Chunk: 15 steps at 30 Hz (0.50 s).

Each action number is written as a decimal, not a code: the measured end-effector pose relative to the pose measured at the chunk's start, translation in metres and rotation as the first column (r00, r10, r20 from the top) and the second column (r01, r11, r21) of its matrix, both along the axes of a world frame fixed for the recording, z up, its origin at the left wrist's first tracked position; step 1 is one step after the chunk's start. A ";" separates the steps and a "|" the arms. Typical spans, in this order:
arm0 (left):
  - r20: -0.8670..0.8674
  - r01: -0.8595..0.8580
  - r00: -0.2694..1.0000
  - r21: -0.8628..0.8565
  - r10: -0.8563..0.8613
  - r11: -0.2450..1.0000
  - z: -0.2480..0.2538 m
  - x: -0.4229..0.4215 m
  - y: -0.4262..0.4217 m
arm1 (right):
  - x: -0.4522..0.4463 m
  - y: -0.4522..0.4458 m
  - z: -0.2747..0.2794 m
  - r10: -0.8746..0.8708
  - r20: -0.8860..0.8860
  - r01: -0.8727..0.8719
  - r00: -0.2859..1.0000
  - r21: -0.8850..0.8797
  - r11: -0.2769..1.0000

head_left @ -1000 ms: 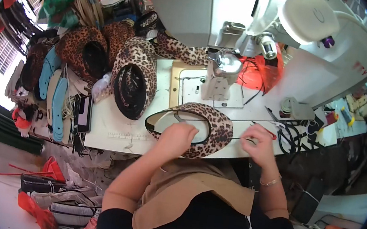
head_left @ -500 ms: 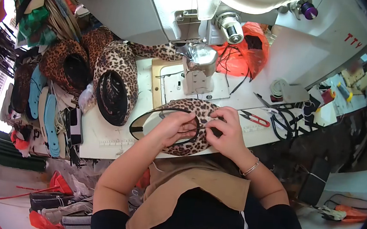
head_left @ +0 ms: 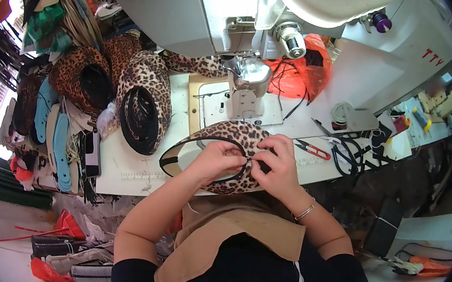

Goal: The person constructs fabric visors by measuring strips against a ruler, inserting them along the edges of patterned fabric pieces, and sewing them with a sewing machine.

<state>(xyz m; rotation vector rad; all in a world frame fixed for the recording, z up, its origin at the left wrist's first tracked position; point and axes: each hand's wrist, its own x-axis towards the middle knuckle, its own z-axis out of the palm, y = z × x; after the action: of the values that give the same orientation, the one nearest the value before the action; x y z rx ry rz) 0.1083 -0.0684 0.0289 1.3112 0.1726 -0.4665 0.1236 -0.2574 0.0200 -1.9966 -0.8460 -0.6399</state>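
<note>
A leopard-print shoe upper [head_left: 233, 131] with black edging round its opening lies at the table's front edge. My left hand [head_left: 218, 161] reaches over the opening, thumb and index finger pinching the black edging at its right end. My right hand [head_left: 277, 170] meets it there from the right, its fingertips pinched at the same spot on the edging. The fingertips of both hands nearly touch. Any small strip or thread end between them is too small to make out. The pale inner lining shows through the opening.
Behind the upper stands a sewing machine [head_left: 247, 96]. More leopard-print uppers [head_left: 152, 75] are heaped on the left, near blue insole-shaped pieces [head_left: 59, 149]. Red-handled thread snips [head_left: 315, 150], black straps [head_left: 348, 159] and a red plastic bag [head_left: 302, 74] lie to the right.
My fingertips have come closer together on the edging. The dark strip that stretched between my hands no longer shows clearly. The upper's opening has turned slightly and looks wider.
</note>
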 end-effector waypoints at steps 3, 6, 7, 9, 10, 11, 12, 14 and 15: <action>0.092 -0.015 0.996 0.171 0.000 0.985 0.002 -0.003 -0.002 | 0.000 0.001 0.002 0.003 0.020 -0.003 1.000 -0.014 1.000; 0.205 -0.071 0.979 0.363 -0.005 0.929 0.005 -0.004 -0.003 | 0.002 0.002 0.009 0.025 0.038 -0.025 0.999 0.003 1.000; 0.218 -0.086 0.976 0.369 0.004 0.925 0.012 -0.005 -0.002 | 0.006 0.002 0.013 0.036 0.049 -0.036 0.998 0.015 0.999; 0.298 -0.119 0.954 0.327 0.017 0.937 0.018 -0.001 0.003 | 0.014 0.004 0.027 0.059 0.082 -0.061 0.995 0.025 0.998; 0.326 -0.125 0.945 0.298 0.023 0.946 0.022 0.002 0.006 | 0.018 0.005 0.034 0.070 0.096 -0.073 0.993 0.029 0.997; 0.354 -0.130 0.935 0.268 0.028 0.955 0.027 0.006 0.009 | 0.022 0.006 0.041 0.078 0.118 -0.081 0.990 0.018 0.997; 0.379 -0.131 0.925 0.237 0.032 0.963 0.031 0.009 0.011 | 0.026 0.008 0.046 0.083 0.139 -0.086 0.987 0.017 0.996; 0.390 -0.117 0.920 0.201 0.030 0.972 0.036 0.013 0.016 | 0.031 0.011 0.053 0.095 0.175 -0.098 0.980 0.010 0.995; 0.392 -0.110 0.919 0.183 0.030 0.977 0.037 0.014 0.017 | 0.033 0.011 0.055 0.096 0.177 -0.099 0.980 0.009 0.995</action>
<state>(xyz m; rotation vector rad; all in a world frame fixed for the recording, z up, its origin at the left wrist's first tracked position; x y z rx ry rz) 0.1220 -0.0513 0.0659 1.5651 -0.0674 -0.1208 0.1562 -0.2459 0.0747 -1.8899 -1.0338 -0.7730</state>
